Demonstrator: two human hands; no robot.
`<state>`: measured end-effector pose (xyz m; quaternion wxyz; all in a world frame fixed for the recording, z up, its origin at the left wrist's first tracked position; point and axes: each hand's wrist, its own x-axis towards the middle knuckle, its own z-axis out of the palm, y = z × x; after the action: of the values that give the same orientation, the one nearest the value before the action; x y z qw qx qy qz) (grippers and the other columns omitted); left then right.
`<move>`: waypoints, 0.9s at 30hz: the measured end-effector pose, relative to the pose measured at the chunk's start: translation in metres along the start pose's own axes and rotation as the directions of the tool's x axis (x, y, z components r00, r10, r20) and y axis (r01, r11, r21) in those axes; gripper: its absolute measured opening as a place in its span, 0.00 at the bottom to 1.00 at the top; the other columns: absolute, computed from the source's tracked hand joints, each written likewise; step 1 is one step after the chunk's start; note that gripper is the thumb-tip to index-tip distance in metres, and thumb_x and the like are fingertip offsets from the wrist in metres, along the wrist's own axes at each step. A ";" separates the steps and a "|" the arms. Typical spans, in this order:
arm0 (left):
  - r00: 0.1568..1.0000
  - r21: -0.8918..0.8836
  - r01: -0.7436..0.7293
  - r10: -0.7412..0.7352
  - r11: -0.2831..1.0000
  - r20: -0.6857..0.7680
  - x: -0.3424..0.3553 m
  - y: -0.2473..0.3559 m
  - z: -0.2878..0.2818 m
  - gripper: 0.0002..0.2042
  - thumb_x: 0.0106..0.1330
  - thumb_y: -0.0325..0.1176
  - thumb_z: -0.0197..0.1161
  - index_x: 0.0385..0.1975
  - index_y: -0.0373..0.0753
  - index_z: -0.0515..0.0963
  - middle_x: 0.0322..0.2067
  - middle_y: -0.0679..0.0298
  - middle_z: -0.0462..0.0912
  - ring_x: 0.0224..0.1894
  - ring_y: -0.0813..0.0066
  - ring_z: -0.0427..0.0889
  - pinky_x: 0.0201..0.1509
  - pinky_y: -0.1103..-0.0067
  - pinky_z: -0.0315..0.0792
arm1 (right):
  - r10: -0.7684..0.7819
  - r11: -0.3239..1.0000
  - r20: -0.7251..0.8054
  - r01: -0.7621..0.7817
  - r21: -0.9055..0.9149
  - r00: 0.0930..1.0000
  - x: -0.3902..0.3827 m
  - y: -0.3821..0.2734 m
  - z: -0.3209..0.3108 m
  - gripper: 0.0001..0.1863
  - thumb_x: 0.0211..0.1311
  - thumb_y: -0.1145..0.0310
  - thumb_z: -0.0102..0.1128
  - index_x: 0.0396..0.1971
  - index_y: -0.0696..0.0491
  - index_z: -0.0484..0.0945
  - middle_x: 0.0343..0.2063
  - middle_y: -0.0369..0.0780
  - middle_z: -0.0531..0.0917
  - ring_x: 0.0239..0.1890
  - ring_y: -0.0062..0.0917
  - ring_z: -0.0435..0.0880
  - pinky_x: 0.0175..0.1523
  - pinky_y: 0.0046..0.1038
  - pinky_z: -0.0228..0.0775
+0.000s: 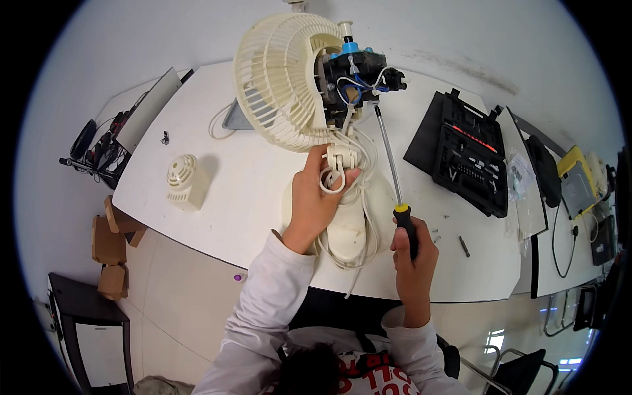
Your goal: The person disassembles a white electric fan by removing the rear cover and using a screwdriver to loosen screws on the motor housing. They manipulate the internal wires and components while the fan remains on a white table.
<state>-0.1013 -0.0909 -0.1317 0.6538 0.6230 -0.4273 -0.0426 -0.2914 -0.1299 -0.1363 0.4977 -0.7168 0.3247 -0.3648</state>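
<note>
A cream electric fan stands on the white table, its round grille turned to the left. Its motor is bare at the back, with blue and white wires showing. My left hand is closed round the fan's neck, just under the motor, where loops of white cord hang. In my right hand is a screwdriver with a black and yellow handle, pointing up. Its tip is at the underside of the motor, and whether it touches a screw there I cannot tell. The fan's base lies below, with cord around it.
The removed cream motor cover stands on the table's left. To the right lie an open black tool case, a small dark bit and tiny screws. A grey tray sits behind the grille. Cardboard boxes are on the floor.
</note>
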 end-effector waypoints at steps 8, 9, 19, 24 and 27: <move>1.000 0.009 0.006 -0.006 1.000 -0.002 -0.003 -0.003 0.000 0.23 0.57 0.34 0.69 0.48 0.33 0.68 0.29 0.54 0.83 0.30 0.65 0.84 0.34 0.79 0.73 | 0.096 0.667 0.545 -0.461 0.586 0.833 -0.007 -0.009 -0.023 0.35 0.68 0.44 0.37 0.56 0.62 0.66 0.28 0.37 0.74 0.22 0.17 0.68 0.26 0.19 0.61; 1.000 0.008 -0.001 0.001 1.000 -0.002 -0.002 -0.003 0.000 0.23 0.57 0.34 0.69 0.48 0.32 0.68 0.29 0.53 0.83 0.30 0.65 0.84 0.34 0.79 0.73 | 0.066 0.656 0.550 -0.452 0.605 0.832 -0.005 -0.007 -0.027 0.34 0.68 0.46 0.38 0.57 0.63 0.65 0.29 0.37 0.74 0.23 0.17 0.69 0.26 0.19 0.61; 1.000 0.019 -0.006 0.006 1.000 0.000 -0.002 -0.001 0.001 0.23 0.56 0.34 0.70 0.48 0.33 0.68 0.28 0.54 0.83 0.30 0.67 0.84 0.34 0.80 0.73 | -0.242 0.961 0.048 0.246 -0.125 0.969 -0.004 0.021 -0.003 0.23 0.55 0.77 0.63 0.52 0.61 0.69 0.32 0.43 0.80 0.28 0.22 0.80 0.33 0.22 0.72; 1.000 0.005 -0.005 0.005 1.000 0.007 -0.002 0.001 0.000 0.23 0.56 0.33 0.70 0.48 0.33 0.68 0.27 0.55 0.83 0.29 0.68 0.84 0.33 0.80 0.73 | -0.172 0.985 -0.100 0.169 -0.038 0.980 -0.006 0.025 0.006 0.20 0.58 0.73 0.61 0.50 0.60 0.71 0.32 0.41 0.79 0.24 0.21 0.77 0.29 0.19 0.69; 1.000 0.018 -0.014 0.014 1.000 -0.002 -0.004 -0.003 0.000 0.23 0.56 0.33 0.70 0.48 0.33 0.68 0.28 0.55 0.83 0.29 0.68 0.84 0.33 0.80 0.73 | 0.005 0.918 0.011 -0.009 0.397 1.000 -0.008 0.022 0.007 0.18 0.65 0.65 0.53 0.49 0.62 0.71 0.32 0.40 0.78 0.22 0.20 0.74 0.26 0.18 0.65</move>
<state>-0.1027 -0.0897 -0.1357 0.6490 0.6257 -0.4314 -0.0336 -0.2916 -0.1257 -0.1602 0.6357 -0.6015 0.2442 -0.4178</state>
